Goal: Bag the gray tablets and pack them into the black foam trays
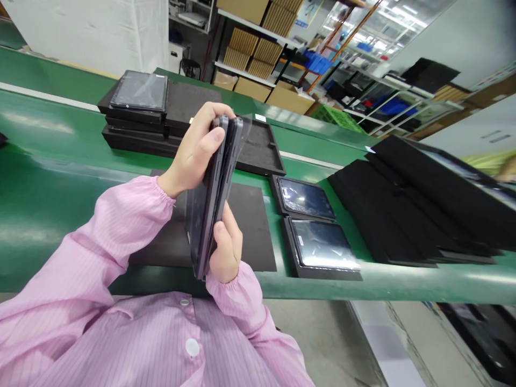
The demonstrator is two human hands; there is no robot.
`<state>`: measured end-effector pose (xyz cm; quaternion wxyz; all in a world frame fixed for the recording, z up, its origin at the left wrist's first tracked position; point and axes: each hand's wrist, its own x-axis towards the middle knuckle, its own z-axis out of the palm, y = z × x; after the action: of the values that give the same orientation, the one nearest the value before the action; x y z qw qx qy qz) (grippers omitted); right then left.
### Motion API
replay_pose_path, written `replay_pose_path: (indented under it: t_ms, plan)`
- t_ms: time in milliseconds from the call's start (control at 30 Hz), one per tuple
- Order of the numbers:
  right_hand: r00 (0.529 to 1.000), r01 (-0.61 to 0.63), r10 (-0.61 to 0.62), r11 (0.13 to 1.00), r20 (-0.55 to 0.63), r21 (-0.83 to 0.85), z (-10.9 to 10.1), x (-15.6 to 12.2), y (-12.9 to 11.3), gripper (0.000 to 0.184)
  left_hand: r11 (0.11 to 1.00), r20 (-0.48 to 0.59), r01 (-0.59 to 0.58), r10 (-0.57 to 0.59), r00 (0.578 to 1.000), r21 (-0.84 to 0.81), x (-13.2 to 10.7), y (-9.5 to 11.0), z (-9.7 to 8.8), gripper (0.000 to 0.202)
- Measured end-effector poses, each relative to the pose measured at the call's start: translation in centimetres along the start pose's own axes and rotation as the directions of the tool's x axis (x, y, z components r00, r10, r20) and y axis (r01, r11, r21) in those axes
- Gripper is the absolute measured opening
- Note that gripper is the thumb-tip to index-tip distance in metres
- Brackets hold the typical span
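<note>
Two dark tablets (216, 199) stand on edge, face to face, in front of my body. My left hand (195, 150) is closed around their upper end, thumb on the near edge. Lower down, my right hand (227, 248) grips the right-hand side with its thumb along the edge. A clear film (245, 130) sticks out at the top right of the pair. Below them lies a flat black sheet (255, 231). To the right, two more tablets, one farther (307, 198) and one nearer (322, 243), rest in shallow black trays.
Behind my hands stand stacked black trays (135, 141) with a film-covered tablet (139, 90) on top. An open black tray (260, 148) sits beside them. Black panels (387, 215) lean in a pile at right on the green bench (36, 215). Shelves with cartons (252, 51) stand beyond.
</note>
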<state>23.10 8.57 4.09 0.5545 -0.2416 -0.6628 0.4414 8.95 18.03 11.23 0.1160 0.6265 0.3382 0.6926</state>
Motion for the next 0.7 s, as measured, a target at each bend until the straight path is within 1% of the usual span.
replay_pose_path:
  t_ms: [100,133,200,267,333,400,500,600,700]
  plan:
    - [0.999,-0.024,0.027,0.995,-0.028,0.095,-0.1,0.5,0.1,0.048,0.997,0.079,-0.08,0.078,0.994,0.019,0.1,-0.5,0.2,0.045]
    - [0.999,-0.023,0.027,0.994,-0.035,0.105,-0.2,0.7,0.2,0.048,0.996,0.082,-0.091,0.089,0.993,0.022,0.1,-0.7,0.3,0.045]
    - [0.999,0.003,0.001,0.995,-0.045,0.102,-0.3,1.4,0.2,0.047,0.995,0.09,-0.094,0.09,0.992,0.039,0.0,-0.9,0.3,0.046]
    - [0.998,0.042,-0.038,0.997,-0.05,0.067,-0.5,2.4,-0.1,0.045,0.994,0.132,-0.095,0.086,0.987,0.062,-0.1,-0.9,0.2,0.053]
    - [0.995,0.078,-0.078,0.997,-0.059,0.006,-0.7,3.6,-0.6,0.045,0.992,0.204,-0.113,0.098,0.974,0.062,-0.3,-0.6,0.0,0.062]
    - [0.99,0.103,-0.108,0.993,-0.089,-0.059,-1.0,4.8,-1.2,0.044,0.988,0.279,-0.149,0.136,0.951,0.027,-0.5,0.1,-0.4,0.072]
    - [0.973,0.159,-0.172,0.983,-0.156,-0.088,-1.2,5.8,-2.2,0.036,0.979,0.356,-0.205,0.191,0.915,0.001,-0.6,1.2,-0.9,0.081]
    - [0.96,0.194,-0.207,0.978,-0.19,-0.082,-1.2,6.0,-2.8,0.031,0.972,0.38,-0.232,0.2,0.903,0.039,-0.7,2.2,-1.0,0.081]
    - [0.951,0.19,-0.203,0.979,-0.233,-0.076,-0.9,5.8,-3.2,0.027,0.965,0.361,-0.259,0.225,0.905,0.048,-0.9,2.8,-0.9,0.076]
